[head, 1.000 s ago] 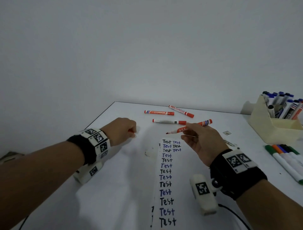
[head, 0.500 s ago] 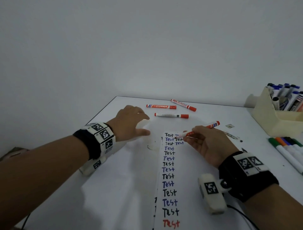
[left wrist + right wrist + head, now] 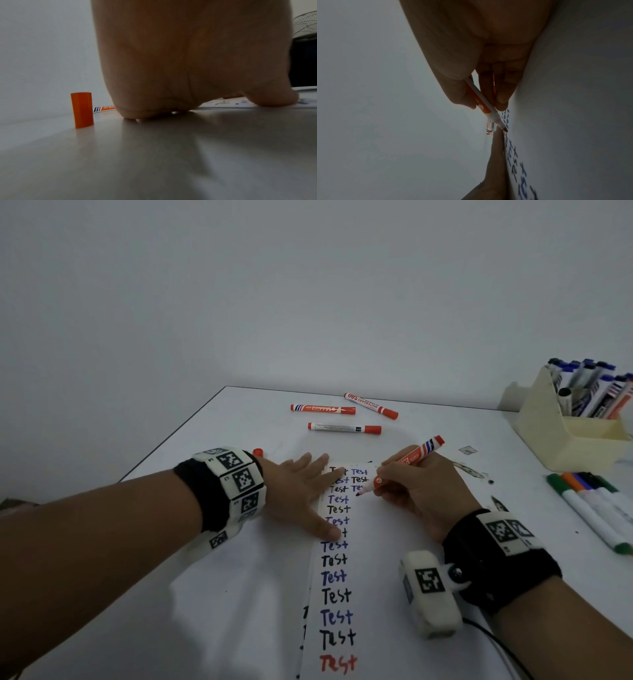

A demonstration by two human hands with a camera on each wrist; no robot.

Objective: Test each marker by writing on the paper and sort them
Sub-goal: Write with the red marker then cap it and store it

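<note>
A long paper strip (image 3: 373, 570) covered with "Test" words in black, blue and one red lies on the white table. My right hand (image 3: 416, 491) grips an uncapped red marker (image 3: 407, 462), its tip (image 3: 505, 129) just above the paper beside the third row. My left hand (image 3: 301, 491) lies flat with straight fingers pressing the strip's left edge. The marker's red cap (image 3: 82, 110) stands upright on the table, left of that hand (image 3: 171, 67). Three capped red markers (image 3: 344, 428) lie beyond the strip.
A beige holder (image 3: 565, 436) at the back right is filled with several blue and black markers. Several coloured markers (image 3: 592, 508) lie side by side at the right edge. The table's left edge (image 3: 171, 433) runs diagonally near my left arm.
My left hand let go of the red cap, opened and moved right onto the paper. My right hand lowered the marker's tip to the strip. The head camera tilted down.
</note>
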